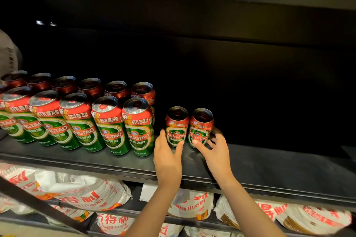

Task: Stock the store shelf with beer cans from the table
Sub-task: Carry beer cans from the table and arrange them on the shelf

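left hand (167, 157) holds left can (176, 127), right hand (216, 149) right can (200, 129)

We see glossy printed metal beer cans (107, 125) with bare shiny aluminium tops, standing on a dark matt metal shelf (269, 167), and below it crinkled, slightly shiny plastic bags (84, 194).

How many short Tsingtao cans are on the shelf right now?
2, upright side by side right of the tall cans: one held by the left hand, one by the right hand. The dark back could hide more.
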Motion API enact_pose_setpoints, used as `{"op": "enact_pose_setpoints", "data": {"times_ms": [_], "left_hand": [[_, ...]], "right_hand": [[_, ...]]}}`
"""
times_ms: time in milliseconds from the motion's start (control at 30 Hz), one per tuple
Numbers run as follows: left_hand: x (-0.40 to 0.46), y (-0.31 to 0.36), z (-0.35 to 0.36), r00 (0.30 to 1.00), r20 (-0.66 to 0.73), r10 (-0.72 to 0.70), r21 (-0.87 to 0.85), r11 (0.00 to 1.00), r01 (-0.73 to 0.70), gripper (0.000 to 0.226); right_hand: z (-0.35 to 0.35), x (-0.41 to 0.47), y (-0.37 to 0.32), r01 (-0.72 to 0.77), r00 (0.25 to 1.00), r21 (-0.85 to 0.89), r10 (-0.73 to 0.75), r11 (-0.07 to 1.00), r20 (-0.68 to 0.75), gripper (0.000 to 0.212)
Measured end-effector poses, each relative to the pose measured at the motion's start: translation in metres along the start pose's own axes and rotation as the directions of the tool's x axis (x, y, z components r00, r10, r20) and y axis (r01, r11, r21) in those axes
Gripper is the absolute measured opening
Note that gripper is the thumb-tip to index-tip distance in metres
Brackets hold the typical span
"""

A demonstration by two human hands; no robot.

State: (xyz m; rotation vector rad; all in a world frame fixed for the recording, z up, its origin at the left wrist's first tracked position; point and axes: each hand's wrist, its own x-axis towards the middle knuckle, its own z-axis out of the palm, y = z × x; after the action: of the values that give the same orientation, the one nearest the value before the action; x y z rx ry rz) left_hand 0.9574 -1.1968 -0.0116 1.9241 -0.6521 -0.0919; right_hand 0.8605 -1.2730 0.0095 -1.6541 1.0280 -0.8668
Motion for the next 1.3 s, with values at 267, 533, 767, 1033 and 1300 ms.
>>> {"op": "enact_pose_setpoints", "data": {"times_ms": [267, 533, 767, 1033, 1300], "left_hand": [[0.0, 0.0, 0.001, 0.999, -0.043, -0.016, 0.033, 0.999, 0.017, 0.059], [0.005, -0.007, 0.006, 0.997, -0.045, -0.068, 0.03, 0.997, 0.069, 0.054], [0.008, -0.008, 0.007, 0.996, -0.07, -0.058, 0.079, 0.995, 0.064, 0.051], [0.007, 0.003, 0.01, 0.991, -0.099, -0.094, 0.102, 0.989, 0.104, 0.054], [0.015, 0.009, 0.015, 0.988, -0.109, -0.11, 0.194, 0.973, 0.129, 0.04]], "right_hand": [[-0.002, -0.001, -0.003, 0.012, 0.998, 0.025, -0.013, 1.0, 0.056, 0.056], [0.001, -0.001, -0.004, 0.009, 1.0, 0.027, -0.01, 1.0, 0.026, 0.049], [0.006, 0.0, -0.005, 0.037, 0.999, -0.015, -0.036, 0.999, 0.03, 0.056], [0.01, 0.002, -0.004, 0.056, 0.998, -0.048, -0.056, 0.997, 0.015, 0.057], [0.016, 0.011, -0.002, 0.069, 0.998, -0.136, -0.067, 0.988, 0.015, 0.052]]}}
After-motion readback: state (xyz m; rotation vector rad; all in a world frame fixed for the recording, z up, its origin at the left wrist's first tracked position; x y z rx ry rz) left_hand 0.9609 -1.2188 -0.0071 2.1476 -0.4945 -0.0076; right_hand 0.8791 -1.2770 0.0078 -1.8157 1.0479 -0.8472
